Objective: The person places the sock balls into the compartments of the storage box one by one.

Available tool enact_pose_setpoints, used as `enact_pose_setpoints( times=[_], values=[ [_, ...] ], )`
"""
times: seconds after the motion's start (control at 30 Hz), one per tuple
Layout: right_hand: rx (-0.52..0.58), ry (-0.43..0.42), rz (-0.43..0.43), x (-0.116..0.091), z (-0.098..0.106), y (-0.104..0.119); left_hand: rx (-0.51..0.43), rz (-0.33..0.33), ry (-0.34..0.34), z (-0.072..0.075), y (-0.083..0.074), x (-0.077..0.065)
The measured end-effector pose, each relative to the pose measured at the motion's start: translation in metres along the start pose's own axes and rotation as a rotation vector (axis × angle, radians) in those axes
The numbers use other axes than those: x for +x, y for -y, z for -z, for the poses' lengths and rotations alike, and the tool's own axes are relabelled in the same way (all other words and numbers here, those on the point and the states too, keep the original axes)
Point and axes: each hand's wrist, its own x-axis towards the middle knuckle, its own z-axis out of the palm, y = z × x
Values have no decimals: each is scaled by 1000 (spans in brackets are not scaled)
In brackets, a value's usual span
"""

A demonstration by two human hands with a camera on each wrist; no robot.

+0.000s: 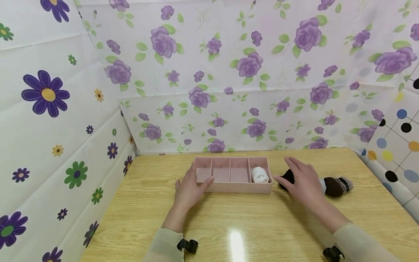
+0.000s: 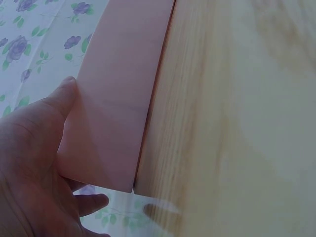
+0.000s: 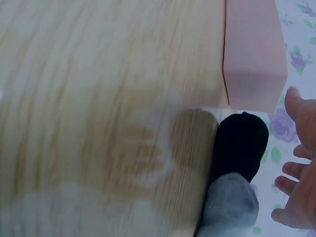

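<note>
A long pink divided box (image 1: 226, 187) sits on the table with its compartments in a row. In its rightmost compartment lies a rolled white sock (image 1: 260, 175). My left hand (image 1: 190, 189) holds the box's left end, thumb at the front rim and fingers around the end wall; the thumb on the rim also shows in the left wrist view. My right hand (image 1: 304, 183) hovers just past the box's right end, fingers spread and holding nothing. Beneath and beside it lie a rolled black sock (image 3: 242, 140) and a grey sock (image 3: 229, 202), partly hidden by the hand in the head view.
Farther right on the wooden table (image 1: 235, 214) are a dark brown rolled sock (image 1: 334, 187) and a grey striped one (image 1: 347, 184). Floral sheeting (image 1: 212, 123) stands behind the table, with patterned sheets at both sides.
</note>
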Motion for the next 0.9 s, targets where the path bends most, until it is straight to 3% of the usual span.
enact_pose_setpoints(
  times=[0.9],
  values=[
    [-61,199,-66,-14,-1,-30,13,12,8,3,-4,-1]
  ],
)
